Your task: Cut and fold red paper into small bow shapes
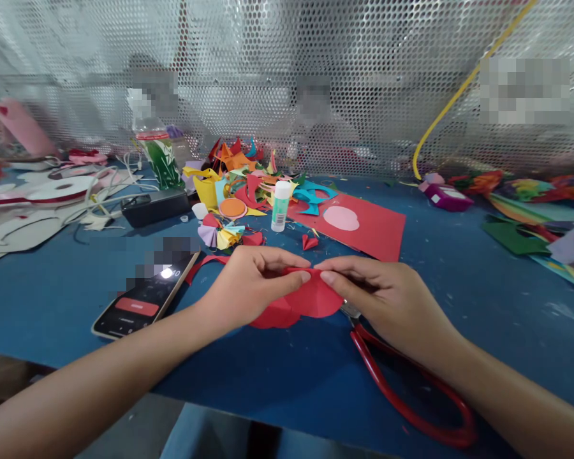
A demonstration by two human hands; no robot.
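Between my hands is a piece of red paper (316, 298) with a rounded lower edge, pinched along its top. My left hand (256, 280) grips it from the left with thumb and forefinger. From the other side my right hand (377, 287) pinches it the same way, thumbs almost meeting. More red paper (275, 315) with a curved edge lies below my left fingers. Red-handled scissors (377, 366) rest on the table under my right hand, their blades mostly hidden. A glue stick (280, 206) stands upright beyond my hands, near a small folded red piece (309, 242).
A phone (146, 296) lies left of my left hand. Behind are coloured paper scraps (239, 162), folded paper fans (222, 234), a red sheet with a pink oval (377, 223), a green bottle (159, 153) and a black box (155, 207). A perforated metal panel (268, 38) closes the back.
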